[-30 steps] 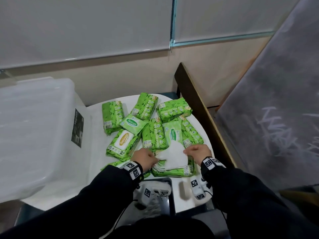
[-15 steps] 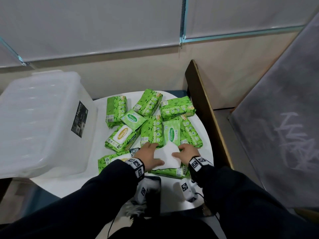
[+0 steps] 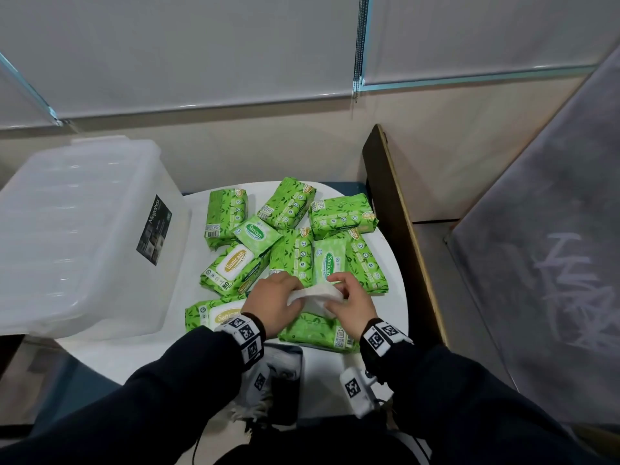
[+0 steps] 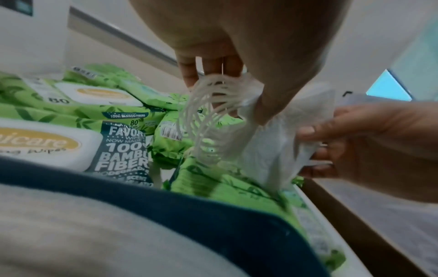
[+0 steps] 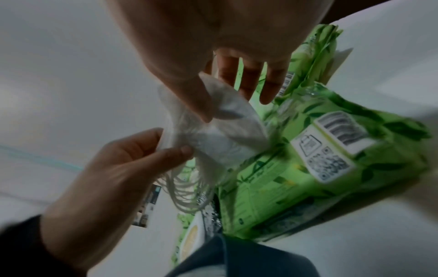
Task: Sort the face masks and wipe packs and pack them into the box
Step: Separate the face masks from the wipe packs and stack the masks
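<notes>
A: We hold a stack of white face masks [image 3: 317, 294] between our left hand [image 3: 273, 302] and right hand [image 3: 352, 302], just above the nearest wipe pack [image 3: 318, 332]. Each grip is a pinch: thumb and fingertips closed on one end of the stack, the ear loops [image 4: 201, 120] hanging free below the left hand.

B: Why both hands?

A: We judge that the masks are thin and loose, so pinching both ends keeps the stack squared while we gather it (one hand alone would likely let it fan out).

B: And the count?

A: One stack of masks; its layers cannot be counted. Green wipe packs [image 3: 292, 255] lie crowded on the round white counter [image 3: 188, 273], several overlapping. We count about ten, though one at the near left is partly hidden by our sleeve. Two of them are smaller, paler packs marked 15.

B: The box?

A: One translucent box [image 3: 80, 236] stands at the far left of the counter, touching no pack. We cannot see whether anything is inside yet.
</notes>
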The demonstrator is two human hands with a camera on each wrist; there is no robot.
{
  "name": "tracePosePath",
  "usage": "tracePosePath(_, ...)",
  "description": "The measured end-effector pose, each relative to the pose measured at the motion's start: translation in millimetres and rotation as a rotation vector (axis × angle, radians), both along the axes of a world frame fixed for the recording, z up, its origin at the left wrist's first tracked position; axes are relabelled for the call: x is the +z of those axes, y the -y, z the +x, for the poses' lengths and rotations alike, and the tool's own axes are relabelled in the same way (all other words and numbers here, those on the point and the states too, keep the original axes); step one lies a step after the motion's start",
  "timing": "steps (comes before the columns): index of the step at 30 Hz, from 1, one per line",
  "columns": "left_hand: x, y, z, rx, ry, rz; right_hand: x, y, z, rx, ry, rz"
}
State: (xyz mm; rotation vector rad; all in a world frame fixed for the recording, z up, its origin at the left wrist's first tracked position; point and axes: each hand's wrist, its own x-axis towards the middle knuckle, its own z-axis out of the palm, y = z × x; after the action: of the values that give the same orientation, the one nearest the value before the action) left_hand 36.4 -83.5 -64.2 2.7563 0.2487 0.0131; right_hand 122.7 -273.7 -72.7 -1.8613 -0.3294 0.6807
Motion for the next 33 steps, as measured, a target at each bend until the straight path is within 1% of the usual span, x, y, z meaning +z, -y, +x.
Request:
tracePosePath(1,-2.1,1.1,-1.7,-0.03,-0.004,0.055,-2.8,-2.3,-2.3,0.027,0.022,-0.04)
tracePosePath(3,-6.7,5.7,-2.7,-0.073,-0.063,0.148,-6.6,-8.8,-6.8,0.084,0.105,-0.138)
tracePosePath(6,-11.3,13.6,0.0,-0.073,-0.147,0.19,-7.8,-17.3,-9.4,0.085,0.145,-0.194)
tracePosePath(8,-11.1,17.7,3.4,-0.059,-0.13,0.192,-5.4,-20.2,-8.5,0.089,0.154,-0.217)
tracePosePath(11,-8.8,20.5,6.4,-0.052,-0.054,0.236,-3.8,-20.7,-5.1,0.084,0.168,-0.223)
tracePosePath(15,-15.4,19.4,4.5,-0.059,-0.074,0.225,-4.1,-22.1,-4.7,0.138,0.18,-0.266)
tracePosePath(19,-12.4,25.5,6.7,0.01,-0.118,0.163,-2.6,-25.9,-3.2,0.159,0.201,-0.29)
tracePosePath(23,-5.2,28.7,9.5,0.034,-0.248,0.14,1.2,-28.3,-1.8,0.175,0.208,-0.314)
tracePosePath(26,1.2,24.8,11.3,0.045,-0.283,0.159,6.3,-30.0,-3.8,0.202,0.245,-0.311)
tracePosePath(28,8.9,14.4,10.1,0.005,-0.243,0.199,11.6,-29.4,-6.7,0.191,0.252,-0.285)
tracePosePath(30,23.2,1.7,5.1,-0.085,-0.186,0.194,21.4,-27.7,-12.2,0.168,0.24,-0.266)
tracePosePath(32,41.3,-8.9,-6.2,-0.169,-0.153,0.111,32.5,-26.4,-21.0,0.146,0.232,-0.24)
tracePosePath(33,51.2,-13.7,-15.1,-0.185,-0.155,0.063,36.9,-26.7,-26.8,0.131,0.226,-0.226)
